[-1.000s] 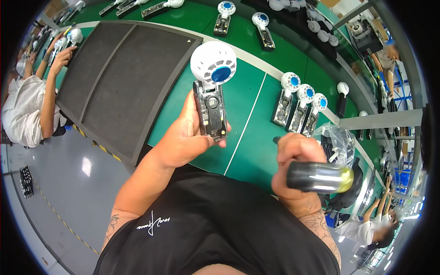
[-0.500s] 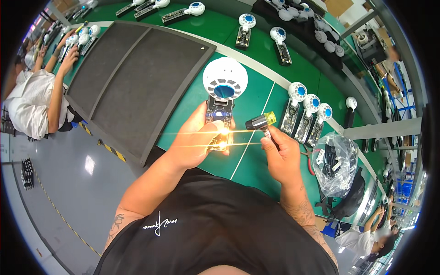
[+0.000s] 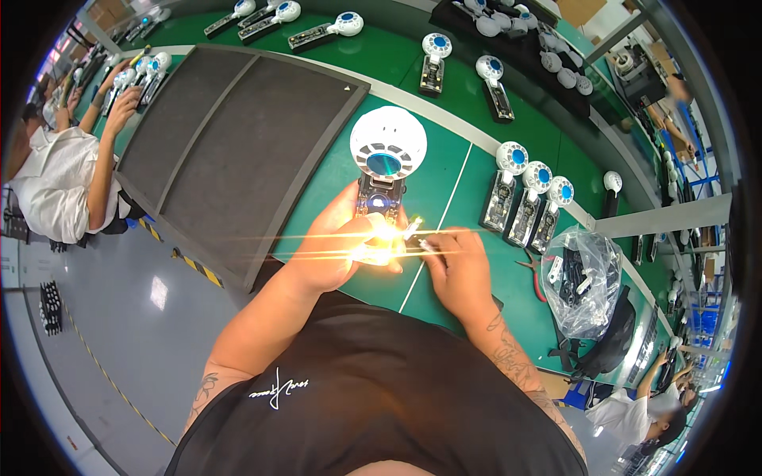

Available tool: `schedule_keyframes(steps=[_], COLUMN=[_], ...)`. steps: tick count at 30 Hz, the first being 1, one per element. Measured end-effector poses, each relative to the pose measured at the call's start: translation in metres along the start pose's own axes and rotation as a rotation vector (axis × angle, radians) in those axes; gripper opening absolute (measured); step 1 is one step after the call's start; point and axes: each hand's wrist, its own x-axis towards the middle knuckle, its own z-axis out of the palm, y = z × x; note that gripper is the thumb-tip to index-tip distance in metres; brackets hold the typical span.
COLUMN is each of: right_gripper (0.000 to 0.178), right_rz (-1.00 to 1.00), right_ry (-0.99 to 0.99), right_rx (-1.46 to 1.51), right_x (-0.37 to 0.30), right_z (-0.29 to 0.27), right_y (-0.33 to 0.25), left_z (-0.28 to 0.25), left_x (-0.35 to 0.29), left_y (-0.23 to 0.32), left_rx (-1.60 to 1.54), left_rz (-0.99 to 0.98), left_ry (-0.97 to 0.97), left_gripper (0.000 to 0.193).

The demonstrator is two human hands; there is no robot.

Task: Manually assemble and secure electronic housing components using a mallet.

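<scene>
My left hand [image 3: 324, 255] is closed round the dark lower body of a white round-headed electronic device [image 3: 388, 133] with a blue centre and an exposed circuit board. Bright yellow lights glare from that board, near my left thumb. My right hand [image 3: 463, 274] grips the handle of a small mallet [image 3: 413, 226] with a yellow see-through face. Its head is beside the device's lower body; glare and my fingers hide much of it, so I cannot tell whether it touches.
A dark framed panel [image 3: 238, 135] lies left on the green table. Similar devices [image 3: 524, 206] stand to the right, others [image 3: 432, 67] on the far green belt. Red-handled pliers [image 3: 536, 279] and a clear bag of parts [image 3: 583, 282] are at right. A co-worker [image 3: 67, 174] works at left.
My right hand has moved left with the mallet, bringing its head from off to the right up beside the device. My left hand holds the device in nearly the same place; the glare is stronger.
</scene>
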Motion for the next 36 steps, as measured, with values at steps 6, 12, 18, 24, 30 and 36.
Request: schedule_keyframes(steps=[6,12,18,24,30,36], right_gripper=[0.025,0.026,0.026,0.026,0.052,0.087], right_rz=[-0.046,-0.097,-0.066,-0.046,-0.125,-0.156], right_ry=[0.005,-0.005,-0.003,0.01,0.061,-0.075], right_rx=[-0.097,-0.112,-0.108,-0.105,0.053,0.303], right_x=[0.004,0.007,0.005,0.001,-0.005,0.008], right_z=[0.009,0.005,0.009,0.008,0.0,0.006], right_y=[0.0,-0.006,-0.002,0.0,-0.005,-0.054], left_z=[0.001,-0.006,-0.004,-0.006,-0.004,-0.006], left_x=[0.001,0.002,0.0,-0.003,-0.015,-0.014], left_y=[0.004,-0.006,-0.004,-0.011,-0.035,-0.069], left_rx=[-0.003,-0.076,-0.149,-0.013,-0.001,-0.04], left_rz=[-0.01,-0.01,-0.044,0.044,0.044,-0.006], left_ry=[0.018,0.024,0.115,0.03,-0.064,-0.067], left_gripper=[0.05,0.041,0.026,0.029,0.054,0.064])
